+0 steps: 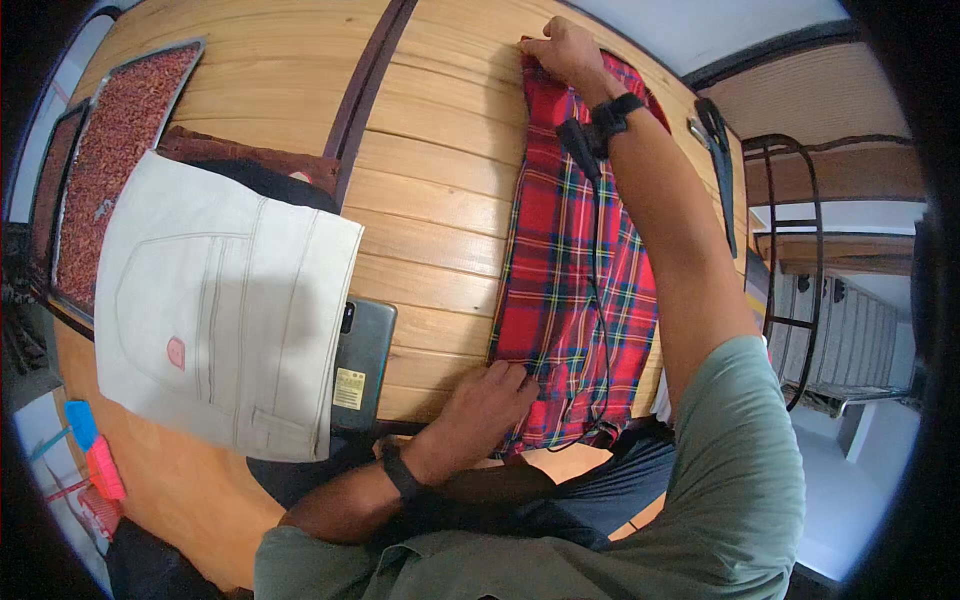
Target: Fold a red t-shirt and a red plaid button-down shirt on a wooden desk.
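Observation:
A red plaid cloth garment lies folded lengthwise on the slatted wooden table. At its far end, my right hand pinches the upper left corner between thumb and fingers. My left hand grips the garment's left edge near the table's front, its fingers curled on the fabric. A black device on a cable hangs from my right wristband and crosses the plaid cloth. Folded white trousers lie to the left, partly covering a dark phone that bears a label.
Brown and black folded cloth lies behind the white trousers. Trays of reddish dried pieces stand at the far left. A black strap or belt lies at the table's right edge, near a metal ladder.

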Motion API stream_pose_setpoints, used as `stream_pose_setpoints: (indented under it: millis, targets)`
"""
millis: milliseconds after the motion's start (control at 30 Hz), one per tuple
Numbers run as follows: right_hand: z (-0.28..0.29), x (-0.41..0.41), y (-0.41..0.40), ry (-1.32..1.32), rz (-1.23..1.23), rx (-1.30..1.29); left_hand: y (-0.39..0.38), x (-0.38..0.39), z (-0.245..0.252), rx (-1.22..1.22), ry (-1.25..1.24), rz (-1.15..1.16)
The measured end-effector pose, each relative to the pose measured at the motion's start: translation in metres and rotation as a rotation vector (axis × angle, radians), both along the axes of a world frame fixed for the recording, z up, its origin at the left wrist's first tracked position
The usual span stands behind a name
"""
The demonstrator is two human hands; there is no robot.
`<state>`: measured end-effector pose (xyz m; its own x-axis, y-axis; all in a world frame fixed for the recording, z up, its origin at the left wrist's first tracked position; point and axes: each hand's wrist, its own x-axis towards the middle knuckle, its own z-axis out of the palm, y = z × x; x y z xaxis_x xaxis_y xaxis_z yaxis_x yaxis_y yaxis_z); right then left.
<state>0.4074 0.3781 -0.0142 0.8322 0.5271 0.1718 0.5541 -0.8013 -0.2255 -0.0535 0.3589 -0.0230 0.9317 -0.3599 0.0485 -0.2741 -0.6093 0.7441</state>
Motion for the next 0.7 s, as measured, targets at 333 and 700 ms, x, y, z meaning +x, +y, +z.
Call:
stream_pose_setpoints:
  millis: [333, 700]
  targets:
    - [-0.055, 0.048, -0.004, -0.200, -0.152, 0.009, -0.019, 0.002, -0.009, 0.051, 0.116, -0.087]
    - [0.012, 0.006, -0.013, 0.319, -0.085, 0.173, -0.027, -0.007, -0.007, 0.074, 0.041, 0.071]
